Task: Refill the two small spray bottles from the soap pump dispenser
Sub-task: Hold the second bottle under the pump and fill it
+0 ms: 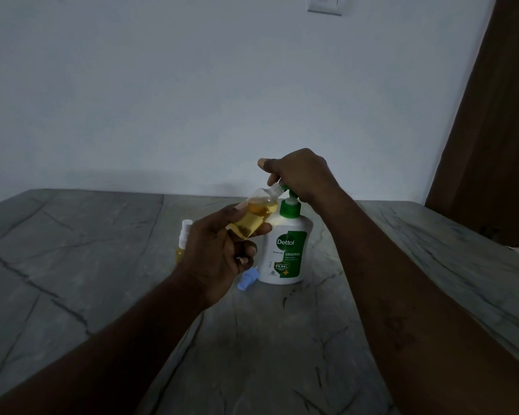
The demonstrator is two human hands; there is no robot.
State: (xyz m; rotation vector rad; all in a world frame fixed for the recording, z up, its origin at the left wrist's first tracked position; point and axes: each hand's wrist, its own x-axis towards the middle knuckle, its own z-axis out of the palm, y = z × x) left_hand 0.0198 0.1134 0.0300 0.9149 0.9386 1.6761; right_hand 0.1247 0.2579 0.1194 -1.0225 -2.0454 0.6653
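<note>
My left hand (219, 250) grips a small clear spray bottle (255, 218) with its cap off, partly full of yellow liquid and tilted so its open neck meets the green nozzle of the soap pump. My right hand (300, 175) rests on the pump head, fingers curled over it and hiding most of it. The white soap dispenser (285, 253), with a green label and green collar, stands upright on the table. A second small spray bottle (182, 244) with its white cap on stands behind my left hand, mostly hidden. A light blue spray cap (247, 278) lies by the dispenser's base.
Everything sits on a grey marble-patterned table (102, 265) that meets a pale wall. A brown wooden door (492, 130) fills the right side. A wall switch (325, 4) is at the top. The lighting is dim.
</note>
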